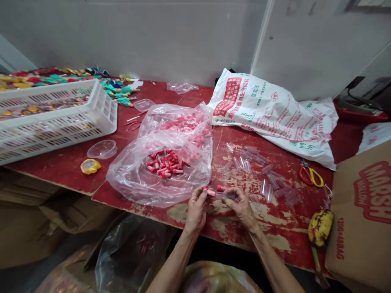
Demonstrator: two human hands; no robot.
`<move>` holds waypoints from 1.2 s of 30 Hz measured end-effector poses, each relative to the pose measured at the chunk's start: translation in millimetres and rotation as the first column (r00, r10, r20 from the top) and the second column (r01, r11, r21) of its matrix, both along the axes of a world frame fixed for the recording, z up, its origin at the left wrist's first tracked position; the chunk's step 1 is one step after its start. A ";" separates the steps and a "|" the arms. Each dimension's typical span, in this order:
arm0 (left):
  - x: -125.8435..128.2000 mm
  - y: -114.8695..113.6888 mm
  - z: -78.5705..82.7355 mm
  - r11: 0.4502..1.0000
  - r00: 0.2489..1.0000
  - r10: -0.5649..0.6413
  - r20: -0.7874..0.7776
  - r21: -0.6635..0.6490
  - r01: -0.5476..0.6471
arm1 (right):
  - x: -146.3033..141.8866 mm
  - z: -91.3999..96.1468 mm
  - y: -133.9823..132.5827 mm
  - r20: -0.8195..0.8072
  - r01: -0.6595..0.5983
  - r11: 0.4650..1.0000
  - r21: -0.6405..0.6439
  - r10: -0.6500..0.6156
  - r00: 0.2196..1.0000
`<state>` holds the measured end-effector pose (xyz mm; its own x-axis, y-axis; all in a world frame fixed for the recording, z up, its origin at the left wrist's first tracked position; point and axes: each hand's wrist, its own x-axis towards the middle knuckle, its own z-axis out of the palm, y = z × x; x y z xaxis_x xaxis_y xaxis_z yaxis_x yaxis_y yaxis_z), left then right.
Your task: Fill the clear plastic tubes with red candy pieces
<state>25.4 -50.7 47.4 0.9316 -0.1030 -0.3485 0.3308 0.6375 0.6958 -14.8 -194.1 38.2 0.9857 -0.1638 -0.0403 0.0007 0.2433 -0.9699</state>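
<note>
Both hands pinch small red-and-white capsules (210, 191) against a clear tube (227, 196).

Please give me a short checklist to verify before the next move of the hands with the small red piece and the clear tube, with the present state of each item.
1. Left hand holds a small red piece at its fingertips: ok.
2. Right hand holds a clear tube with a red cap end: ok.
3. Red piece lined up with the tube's opening: cannot tell, too small to see.
4. More red pieces within reach in the open plastic bag: ok.
5. Spare clear tubes lying on the red table to the right of the hands: ok.
6. Scissors lie apart from both hands: ok.
</note>
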 end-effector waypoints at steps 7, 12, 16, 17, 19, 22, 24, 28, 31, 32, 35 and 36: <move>-1.9 1.3 -2.3 0.999 0.998 0.031 -0.045 -0.028 -0.033 | -5.7 -4.0 6.0 0.017 0.025 0.994 -0.104 -0.023 1.000; -4.7 1.0 1.5 0.997 0.998 -0.007 -0.063 -0.074 0.003 | -7.9 -5.7 7.8 -0.039 -0.083 0.918 -0.387 0.074 0.996; -5.7 4.0 -0.3 0.998 0.998 -0.005 -0.061 -0.058 0.001 | -9.5 -3.5 3.2 -0.044 -0.067 0.837 -0.543 0.051 0.998; -5.9 5.2 -1.6 0.998 0.997 0.018 -0.070 -0.057 -0.022 | -9.6 -3.2 1.2 -0.054 -0.044 0.872 -0.487 0.020 0.998; -7.3 7.1 -5.0 0.997 0.995 0.047 -0.090 -0.052 -0.052 | -10.0 -2.6 -2.6 -0.076 0.021 0.943 -0.333 -0.049 0.996; -13.2 5.3 -10.3 0.998 0.993 0.024 -0.114 -0.053 -0.031 | -11.3 -1.3 -3.7 -0.077 0.066 0.979 -0.191 -0.082 0.994; -19.2 0.9 -13.7 0.998 0.993 0.019 -0.121 -0.058 -0.026 | -12.8 -0.4 -0.2 -0.065 0.051 0.979 -0.197 -0.065 0.996; -32.3 -6.3 -19.2 0.999 0.994 0.001 -0.105 0.049 0.004 | -18.0 -2.2 9.0 -0.066 -0.012 0.961 -0.278 -0.007 0.998; -41.7 -4.3 -20.7 0.964 0.992 -0.120 -0.027 0.234 0.123 | -23.3 -7.4 12.9 -0.080 -0.098 0.911 -0.401 0.072 0.994; -44.5 -2.7 -21.1 0.941 0.987 -0.158 0.005 0.302 0.149 | -25.1 -9.6 14.0 -0.067 -0.108 0.884 -0.456 0.086 0.994; -50.2 1.9 -23.4 0.877 0.977 -0.200 0.079 0.459 0.142 | -29.0 -17.8 17.6 0.036 -0.054 0.813 -0.579 0.091 0.995; -50.6 3.0 -24.2 0.859 0.974 -0.205 0.095 0.495 0.133 | -29.6 -21.2 18.8 0.078 -0.025 0.795 -0.606 0.090 0.993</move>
